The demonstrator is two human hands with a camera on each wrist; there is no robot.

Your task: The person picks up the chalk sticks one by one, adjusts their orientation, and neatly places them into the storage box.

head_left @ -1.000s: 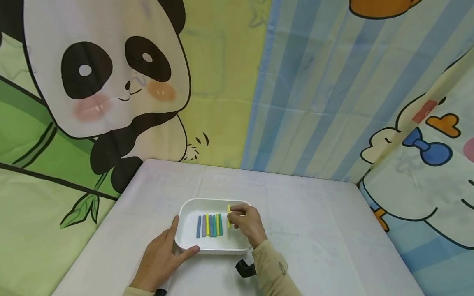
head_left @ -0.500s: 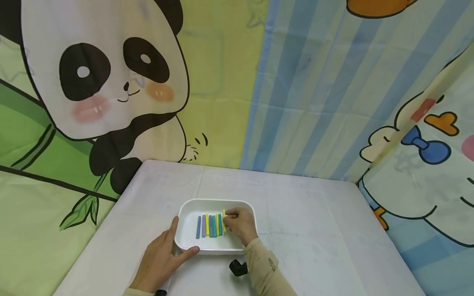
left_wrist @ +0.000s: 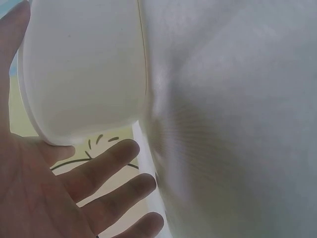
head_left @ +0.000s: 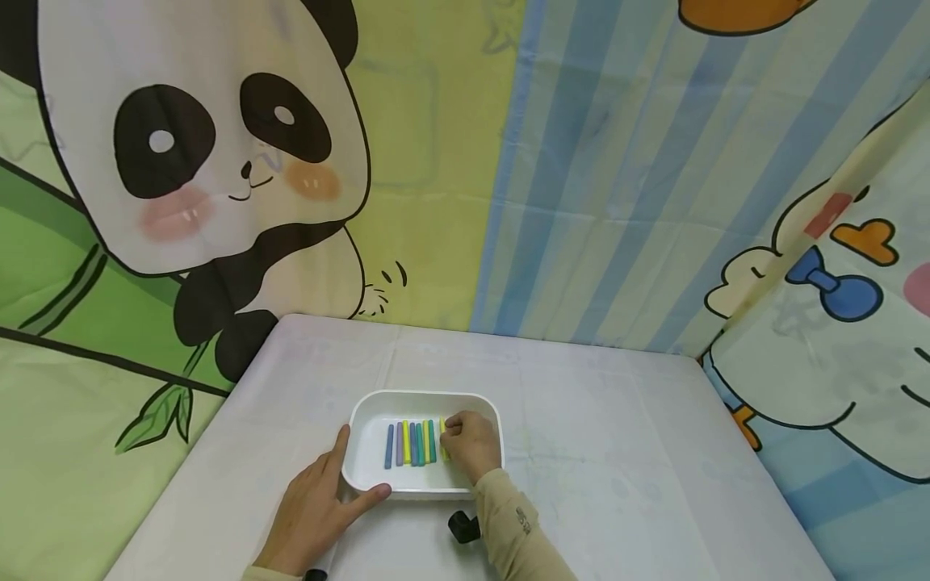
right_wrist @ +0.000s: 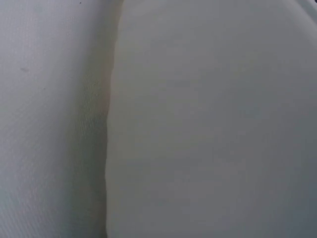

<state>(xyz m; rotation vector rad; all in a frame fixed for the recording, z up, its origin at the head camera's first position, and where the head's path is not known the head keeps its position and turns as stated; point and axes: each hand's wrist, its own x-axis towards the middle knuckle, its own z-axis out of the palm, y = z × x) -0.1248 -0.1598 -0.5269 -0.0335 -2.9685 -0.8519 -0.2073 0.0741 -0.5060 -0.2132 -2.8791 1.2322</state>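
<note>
A white tray (head_left: 407, 489) lies on the white-covered table. Inside it, several thin sticks that look like chalk (head_left: 412, 444), in blue, purple, yellow and green, lie side by side in a row. My right hand (head_left: 472, 444) is over the tray's right part, its thumb and fingers pinching a yellow chalk stick (head_left: 442, 424) just right of the row. Fingers cover the middle of that stick. My left hand (head_left: 308, 504) rests against the tray's left end and near corner, fingers spread; the left wrist view shows the thumb and index finger touching the tray wall (left_wrist: 84, 74).
A black object (head_left: 463, 527) shows beside the right sleeve (head_left: 519, 516). Cartoon-printed curtains (head_left: 407, 161) hang behind and beside the table (head_left: 603, 420). In the right wrist view, only the pale tray wall (right_wrist: 208, 119) and table cloth (right_wrist: 39, 119) appear.
My right hand has brought the yellow stick left and down, from the tray's right part to beside the row. The left hand and the tray stay in place.
</note>
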